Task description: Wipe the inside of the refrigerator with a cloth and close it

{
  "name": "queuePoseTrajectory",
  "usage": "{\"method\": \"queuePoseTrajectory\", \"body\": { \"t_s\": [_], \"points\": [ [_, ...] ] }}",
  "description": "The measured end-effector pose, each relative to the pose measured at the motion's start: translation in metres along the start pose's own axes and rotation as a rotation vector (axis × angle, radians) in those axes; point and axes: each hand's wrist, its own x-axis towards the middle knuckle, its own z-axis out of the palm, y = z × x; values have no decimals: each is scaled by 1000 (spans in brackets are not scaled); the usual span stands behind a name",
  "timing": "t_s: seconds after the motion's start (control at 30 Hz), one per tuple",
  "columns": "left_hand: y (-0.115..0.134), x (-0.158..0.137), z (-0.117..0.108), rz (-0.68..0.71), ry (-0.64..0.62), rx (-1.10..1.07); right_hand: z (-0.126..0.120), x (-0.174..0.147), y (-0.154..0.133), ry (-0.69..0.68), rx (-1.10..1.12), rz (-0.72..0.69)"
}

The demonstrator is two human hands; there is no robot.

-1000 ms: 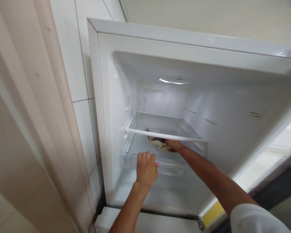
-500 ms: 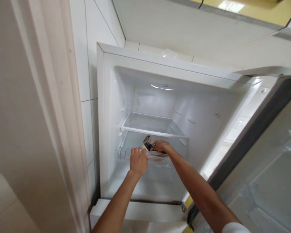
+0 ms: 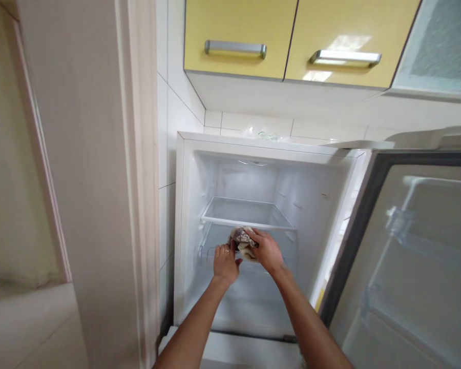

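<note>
Yellow cupboards (image 3: 238, 24) top of frame; open fridge (image 3: 269, 146) below; cloth (image 3: 243, 237) just below centre, your right hand (image 3: 269, 251) clamping it; left hand (image 3: 226, 265) at cloth, can't tell if fingers grip; work looks unfinished, share done unclear.

"Where are you?"
"I'm in a kitchen. A big white fridge (image 3: 315, 236) is open in front of me."
"What else shows it?"
"I see yellow cupboards (image 3: 240, 23) with shiny handles (image 3: 235, 48), and white wall tiles (image 3: 181, 113)."

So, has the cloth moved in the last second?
Yes: the cloth has come forward relative to the upper shelf, toward the left hand.
</note>
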Motion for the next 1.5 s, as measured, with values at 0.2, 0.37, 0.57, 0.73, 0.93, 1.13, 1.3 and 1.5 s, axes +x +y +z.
{"method": "queuePoseTrajectory", "body": {
  "t_s": [0.2,0.37,0.57,0.73,0.93,1.13,1.3,1.5],
  "points": [
    [-9,4,3,31,-106,-107,0,-33,9,447,310,-35],
    [-12,5,-1,51,-176,-126,-29,-75,0,760,634,133],
    [-17,-1,-25,200,-198,-166,-45,-130,-14,735,875,519],
    [-6,-36,-52,290,-126,-376,-26,-145,-9,691,950,653],
    [13,-95,-60,-213,81,-1012,-1,-154,-5,715,981,689],
    [27,-123,-112,-434,213,-1168,-6,-154,-19,783,1001,689],
    [54,-128,-158,-174,90,-1113,-18,-151,-48,785,988,641],
    [72,-117,-163,-129,-143,-1672,-29,-151,-71,375,1189,372]
  ]
}}
